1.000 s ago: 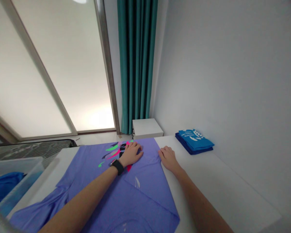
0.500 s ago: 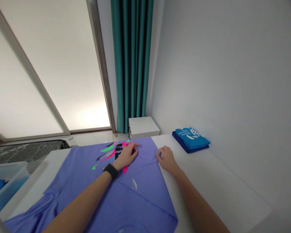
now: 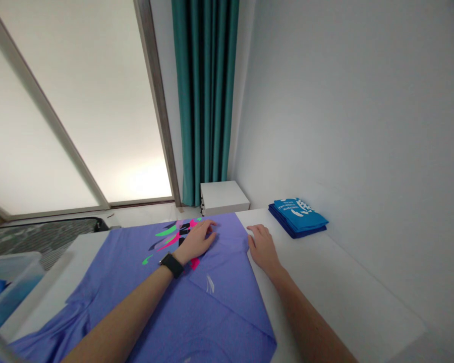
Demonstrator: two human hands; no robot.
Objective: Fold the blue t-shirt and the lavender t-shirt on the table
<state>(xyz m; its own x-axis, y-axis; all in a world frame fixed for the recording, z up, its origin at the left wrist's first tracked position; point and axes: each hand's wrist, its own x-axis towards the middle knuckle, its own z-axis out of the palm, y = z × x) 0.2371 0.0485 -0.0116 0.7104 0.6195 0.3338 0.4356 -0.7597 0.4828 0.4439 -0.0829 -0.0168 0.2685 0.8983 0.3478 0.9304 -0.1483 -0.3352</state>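
Observation:
A purple T-shirt [image 3: 227,302] lies spread over the white table, with a colourful print in pink, green and black near its far end and a small white logo closer to me. My left hand [image 3: 194,243] rests on the print, fingers loosely stretched over the cloth and a black watch on the wrist. At the shirt's right edge, my right hand [image 3: 264,248] lies with thumb and fingers a little apart; the thumb tip meets the edge of the cloth. Folds cross the shirt's lower part, and its left end is bunched.
A folded stack of blue clothes [image 3: 298,218] sits at the table's [image 3: 348,287] right, near the wall. On the left stands a clear plastic bin [image 3: 24,259] with blue cloth inside. Beyond the table are a small white cabinet [image 3: 224,195] and a green curtain [image 3: 206,101].
My right hand has shifted slightly to the right, its fingers straighter, and the shirt's edge by the thumb bulges a little. My left hand has barely moved.

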